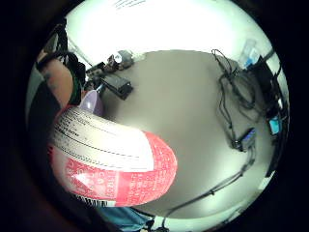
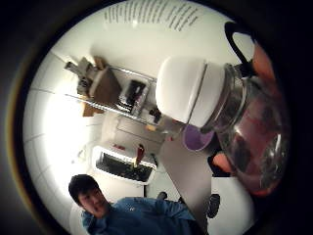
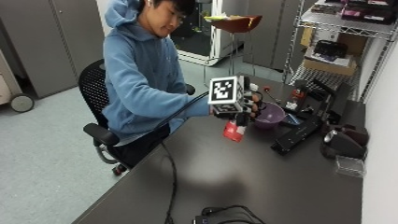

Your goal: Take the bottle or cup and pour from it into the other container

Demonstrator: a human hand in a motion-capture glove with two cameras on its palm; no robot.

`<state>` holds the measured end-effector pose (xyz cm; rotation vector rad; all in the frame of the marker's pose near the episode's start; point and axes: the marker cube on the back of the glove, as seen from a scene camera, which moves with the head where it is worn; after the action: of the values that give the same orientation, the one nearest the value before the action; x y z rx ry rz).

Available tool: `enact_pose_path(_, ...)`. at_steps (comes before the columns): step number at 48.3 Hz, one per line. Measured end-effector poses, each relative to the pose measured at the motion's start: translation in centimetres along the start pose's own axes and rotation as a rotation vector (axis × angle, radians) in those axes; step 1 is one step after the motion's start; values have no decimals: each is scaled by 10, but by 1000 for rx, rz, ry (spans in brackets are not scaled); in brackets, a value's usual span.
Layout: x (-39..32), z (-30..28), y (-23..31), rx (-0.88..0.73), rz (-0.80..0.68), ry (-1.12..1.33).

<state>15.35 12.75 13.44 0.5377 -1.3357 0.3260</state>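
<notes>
The person is sitting at the table (image 3: 249, 186), and the right hand (image 3: 239, 108) is holding the bottle (image 3: 234, 130) in the air above the tabletop, just beside the purple bowl (image 3: 269, 116). The fingers are curling round the clear upper part of the bottle, as the thumb-side palm view shows, so the grip is closed on it. The white cap (image 2: 188, 95) is on, and it is pointing toward the bowl's rim (image 2: 198, 138), which suggests the bottle is being lined up for a pour. In the little-finger-side view the red and white label (image 1: 113, 162) is filling much of the picture, with the bowl (image 1: 91, 103) showing just past it. Holding the bottle near its neck probably gives control of the tilt. With the cap in place, nothing can flow yet, so the pouring step seems not yet begun.
</notes>
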Motion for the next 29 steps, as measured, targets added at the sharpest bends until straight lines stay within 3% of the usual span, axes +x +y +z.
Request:
enact_pose_path(6,-36,19,-15,-145,-13,186)
enact_pose_path(17,-90,61,-44,-417,-100,739)
enact_pose_path(23,-107,93,-65,-347,74,1079)
enact_pose_path(29,-128,128,-57,-528,-219,1204)
